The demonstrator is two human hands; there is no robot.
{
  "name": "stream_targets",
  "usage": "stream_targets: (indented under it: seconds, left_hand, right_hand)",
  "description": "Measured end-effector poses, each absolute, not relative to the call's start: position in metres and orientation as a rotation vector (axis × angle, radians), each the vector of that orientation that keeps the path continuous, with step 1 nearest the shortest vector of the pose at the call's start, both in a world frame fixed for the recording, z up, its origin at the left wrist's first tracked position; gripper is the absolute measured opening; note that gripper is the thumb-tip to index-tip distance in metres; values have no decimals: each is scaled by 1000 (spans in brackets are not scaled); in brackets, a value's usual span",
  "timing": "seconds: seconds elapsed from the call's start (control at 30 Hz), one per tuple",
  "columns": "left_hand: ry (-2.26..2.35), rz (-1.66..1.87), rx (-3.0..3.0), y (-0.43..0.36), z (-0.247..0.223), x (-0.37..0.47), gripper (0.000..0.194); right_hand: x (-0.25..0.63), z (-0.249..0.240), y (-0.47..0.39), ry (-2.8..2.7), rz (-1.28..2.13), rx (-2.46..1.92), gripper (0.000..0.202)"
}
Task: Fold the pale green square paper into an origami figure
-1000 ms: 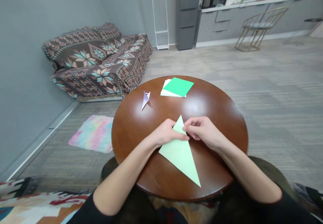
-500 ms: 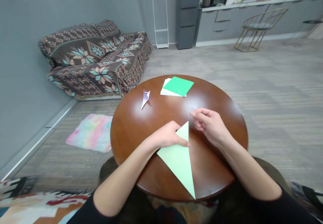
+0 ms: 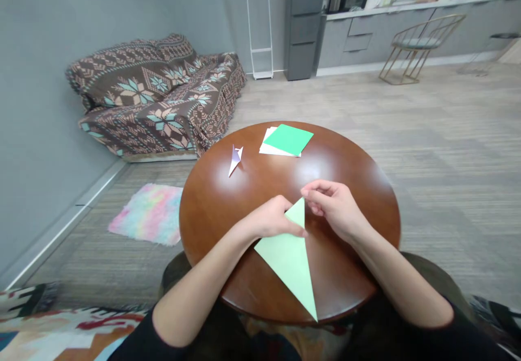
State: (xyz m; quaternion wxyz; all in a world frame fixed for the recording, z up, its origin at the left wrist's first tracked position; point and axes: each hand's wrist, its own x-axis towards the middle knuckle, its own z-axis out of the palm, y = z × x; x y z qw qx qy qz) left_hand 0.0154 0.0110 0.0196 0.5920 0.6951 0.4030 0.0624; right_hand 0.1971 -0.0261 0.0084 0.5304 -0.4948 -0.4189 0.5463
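Cool, even indoor light fills the room, its source out of view. The glossy table [image 3: 350,157] throws back 3 whitish patches of glare: left beside the small folded paper [image 3: 235,160], far-centre and along the right rim. A softer, darker patch lies under the right forearm [image 3: 382,252]. The pale green paper [image 3: 288,260] looks bright and washed out, while the black sleeves [image 3: 451,336] sink into dimness at the near edge. Wide-angle bending tilts the far counter [image 3: 407,7] upward to the right. Items on it look soft, and the right-hand floor [image 3: 456,133] smears into streaks.
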Motion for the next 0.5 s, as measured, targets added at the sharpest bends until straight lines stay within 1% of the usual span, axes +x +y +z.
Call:
stream_targets:
  seconds: [0.07,0.13,0.27,0.37,0.5]
  left_hand:
    - [950,151,1622,10,17,16,27]
    - [962,231,1591,9,14,17,24]
    - [1022,609,1375,10,8,20,30]
    - [1054,820,1257,14,5,19,34]
    - [955,1047,1181,21,5,15,27]
  right_hand:
    - [199,8,-25,-946,1274,-1152,19]
    - [201,8,-25,-951,1235,-1153,21]
    - [199,8,-30,-1200,1207,-1225,24]
    - [197,7,-34,-1368,1188,-1249,21]
    - [199,4,-33,-1423,1151,-1263,20]
